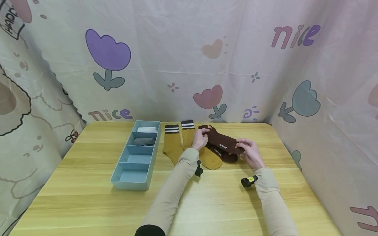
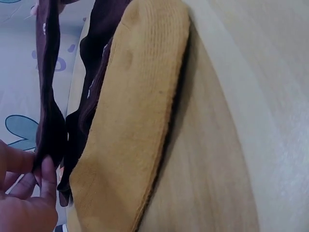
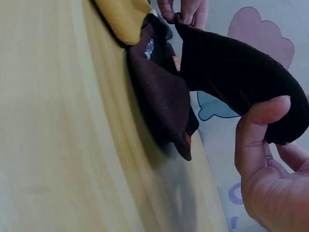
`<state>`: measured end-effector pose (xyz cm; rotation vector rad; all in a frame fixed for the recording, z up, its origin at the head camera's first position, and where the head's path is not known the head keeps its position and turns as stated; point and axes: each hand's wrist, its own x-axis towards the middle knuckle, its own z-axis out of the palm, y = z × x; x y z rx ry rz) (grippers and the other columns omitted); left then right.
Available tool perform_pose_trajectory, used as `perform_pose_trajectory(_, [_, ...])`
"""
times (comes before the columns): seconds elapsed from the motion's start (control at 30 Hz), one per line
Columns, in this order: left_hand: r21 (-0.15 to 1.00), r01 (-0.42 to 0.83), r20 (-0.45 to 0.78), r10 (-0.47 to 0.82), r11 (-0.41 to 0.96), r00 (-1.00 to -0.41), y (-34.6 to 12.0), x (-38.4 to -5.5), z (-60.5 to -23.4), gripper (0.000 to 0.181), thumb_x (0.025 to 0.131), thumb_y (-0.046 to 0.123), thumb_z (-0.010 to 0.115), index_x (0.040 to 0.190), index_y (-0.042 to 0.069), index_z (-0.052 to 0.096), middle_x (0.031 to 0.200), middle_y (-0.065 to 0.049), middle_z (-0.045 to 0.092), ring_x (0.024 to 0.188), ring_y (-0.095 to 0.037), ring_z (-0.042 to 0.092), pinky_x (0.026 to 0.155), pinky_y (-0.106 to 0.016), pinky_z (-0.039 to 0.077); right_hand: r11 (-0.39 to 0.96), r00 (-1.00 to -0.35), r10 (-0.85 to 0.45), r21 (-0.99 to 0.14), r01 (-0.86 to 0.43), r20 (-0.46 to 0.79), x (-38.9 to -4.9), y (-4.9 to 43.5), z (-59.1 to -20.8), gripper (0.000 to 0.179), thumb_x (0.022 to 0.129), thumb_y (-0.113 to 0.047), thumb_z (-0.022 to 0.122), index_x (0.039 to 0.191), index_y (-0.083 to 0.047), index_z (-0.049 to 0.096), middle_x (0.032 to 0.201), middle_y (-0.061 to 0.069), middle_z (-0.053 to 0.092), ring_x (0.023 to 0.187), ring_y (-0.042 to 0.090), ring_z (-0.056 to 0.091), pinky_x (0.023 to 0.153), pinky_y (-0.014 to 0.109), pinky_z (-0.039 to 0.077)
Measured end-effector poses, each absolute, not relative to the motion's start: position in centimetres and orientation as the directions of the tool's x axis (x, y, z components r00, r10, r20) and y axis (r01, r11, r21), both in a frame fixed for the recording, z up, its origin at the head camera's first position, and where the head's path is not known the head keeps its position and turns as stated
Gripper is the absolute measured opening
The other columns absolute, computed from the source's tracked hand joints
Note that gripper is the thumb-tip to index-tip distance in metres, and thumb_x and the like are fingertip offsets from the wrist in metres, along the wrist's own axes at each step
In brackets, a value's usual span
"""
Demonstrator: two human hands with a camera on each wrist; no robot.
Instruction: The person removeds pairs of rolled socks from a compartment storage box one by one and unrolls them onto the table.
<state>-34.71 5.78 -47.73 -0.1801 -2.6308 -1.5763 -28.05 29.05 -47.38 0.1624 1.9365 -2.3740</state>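
Note:
A dark brown sock (image 1: 222, 139) with white "COTTON" lettering is held up between both hands. My left hand (image 1: 200, 139) pinches its cuff end; the left wrist view shows thumb and fingertips (image 2: 47, 171) closed on the fabric. At the toe end, my right hand (image 1: 250, 152) grips the sock between thumb and fingers. Beneath it lies a second brown sock (image 1: 228, 158), its lettering also showing. Two mustard socks (image 1: 172, 144) with dark, white-striped cuffs lie on the table to the left, one reaching under the brown pair.
Left of the socks stands a pale blue divided box (image 1: 149, 170). Its far compartment holds a folded white item (image 1: 146, 129), the one nearer a folded grey item (image 1: 143, 141). The wooden table (image 1: 73, 183) meets a printed curtain (image 1: 165, 62) behind and at the sides.

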Motion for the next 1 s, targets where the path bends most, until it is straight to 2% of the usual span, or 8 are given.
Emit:
perform_pose_trajectory(0.13, [0.866,0.185,0.142,0.125,0.465,-0.982,6.0,-34.9,-47.7,0.041,0.095,-0.004,0.049,0.132,0.005,0.066,0.125,-0.017,0.07,0.08,-0.021,0.058,0.08,-0.029,0.047,-0.304,-1.0,0.018,-0.952,0.007,-0.013,-28.0,29.4,-47.2,0.027,0.093,0.011,0.058,0.105,-0.006,0.075,0.088,-0.001,0.073,0.071,0.007,0.069,0.062,0.017,0.057])
perform_pose_trajectory(0.23, [0.857,0.239,0.178,0.171,0.457,-0.969,6.3,-35.1,-47.6,0.043,0.095,-0.004,0.05,0.135,0.003,0.063,0.129,-0.019,0.068,0.077,-0.018,0.059,0.08,-0.029,0.05,-0.347,-0.997,0.058,-0.935,-0.07,0.053,-28.0,29.6,-47.2,0.029,0.091,0.015,0.058,0.108,-0.001,0.075,0.09,0.001,0.072,0.078,0.009,0.07,0.072,0.018,0.058])
perform_pose_trajectory(0.43, [0.835,0.292,0.198,0.239,0.467,-0.951,7.6,-35.6,-46.9,0.051,0.092,-0.008,0.048,0.142,-0.001,0.055,0.142,-0.02,0.059,0.102,-0.028,0.063,0.105,-0.039,0.049,-0.248,-0.982,0.178,-0.963,-0.103,0.059,-27.8,30.0,-46.8,0.034,0.089,0.012,0.064,0.122,0.007,0.067,0.103,-0.001,0.068,0.085,0.008,0.068,0.076,0.016,0.058])
perform_pose_trajectory(0.53, [0.807,0.29,0.161,0.281,0.514,-0.946,8.7,-35.8,-46.8,0.054,0.092,-0.007,0.047,0.146,-0.003,0.048,0.143,-0.023,0.056,0.118,-0.033,0.061,0.109,-0.039,0.047,-0.14,-0.973,0.23,-0.988,-0.059,0.026,-27.7,30.2,-46.8,0.043,0.09,0.011,0.064,0.133,0.01,0.059,0.116,-0.001,0.063,0.089,0.004,0.066,0.077,0.014,0.056])
perform_pose_trajectory(0.73, [0.751,0.219,-0.039,0.373,0.623,-0.927,10.4,-35.5,-47.3,0.064,0.092,-0.001,0.045,0.154,-0.006,0.031,0.166,-0.028,0.012,0.152,-0.036,0.028,0.124,-0.037,0.03,0.112,-0.962,0.271,-0.992,0.052,-0.02,-27.4,30.8,-47.3,0.052,0.09,0.012,0.056,0.141,0.01,0.05,0.142,0.023,0.051,0.089,-0.006,0.06,0.075,0.01,0.052])
perform_pose_trajectory(0.8, [0.74,0.213,-0.063,0.382,0.637,-0.922,10.7,-35.2,-47.5,0.064,0.091,-0.001,0.046,0.154,-0.005,0.033,0.168,-0.027,0.006,0.154,-0.035,0.023,0.124,-0.038,0.029,0.177,-0.965,0.261,-0.981,0.081,-0.032,-27.4,31.1,-47.5,0.053,0.09,0.011,0.055,0.142,0.009,0.049,0.145,0.03,0.048,0.091,-0.004,0.059,0.073,0.01,0.051])
perform_pose_trajectory(0.93, [0.626,0.309,-0.029,0.417,0.716,-0.908,11.1,-34.3,-47.7,0.054,0.095,0.006,0.047,0.149,-0.001,0.045,0.165,-0.018,0.027,0.154,-0.032,0.026,0.126,-0.039,0.025,0.287,-0.969,0.243,-0.95,0.122,-0.051,-27.2,31.5,-47.9,0.055,0.089,0.009,0.055,0.143,0.008,0.048,0.146,0.034,0.048,0.106,0.015,0.062,0.072,0.01,0.051])
perform_pose_trajectory(1.0, [0.557,0.342,-0.041,0.436,0.757,-0.899,11.2,-33.8,-47.7,0.051,0.1,0.014,0.045,0.149,0.003,0.046,0.162,-0.011,0.037,0.154,-0.029,0.028,0.128,-0.041,0.02,0.35,-0.97,0.239,-0.927,0.137,-0.053,-27.1,31.7,-48.1,0.055,0.089,0.008,0.056,0.143,0.009,0.048,0.145,0.035,0.048,0.117,0.027,0.06,0.08,0.014,0.052])
